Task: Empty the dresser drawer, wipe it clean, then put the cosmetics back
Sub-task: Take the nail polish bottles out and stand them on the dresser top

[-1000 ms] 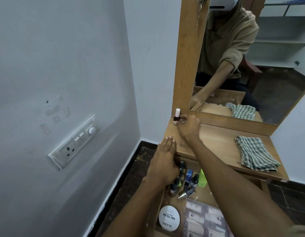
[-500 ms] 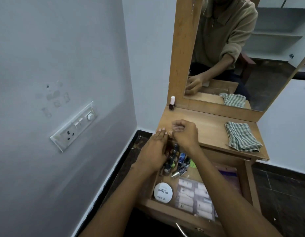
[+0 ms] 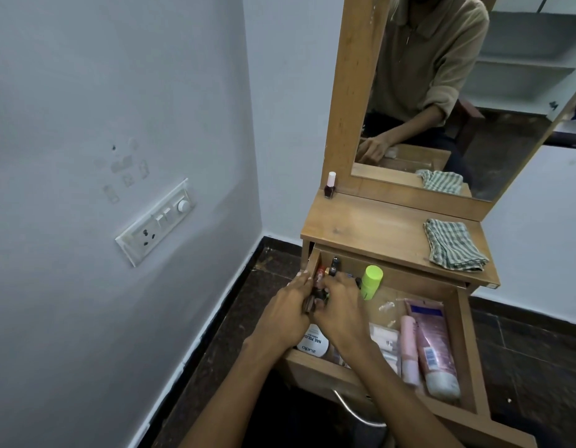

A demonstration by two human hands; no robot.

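Cloth [image 3: 453, 245]: green-and-white check. Bottle [image 3: 371, 282]: lime green. Tube [image 3: 432, 344]: pink, white cap. Nail polish [image 3: 330, 189]: dark, white cap.

Wooden dresser top [image 3: 370, 231]: nail-polish bottle [image 3: 330, 185], seemingly folded checked cloth [image 3: 453, 245].

Hands: both low centre of frame, close together, fingertips nearly meeting.
L hand [image 3: 288, 313]: forearm enters from bottom centre, back up, fingers curled inward round small items. R hand [image 3: 340, 310]: forearm runs in from bottom right, back up, fingers bent down, grasping same cluster; exact grip hidden.
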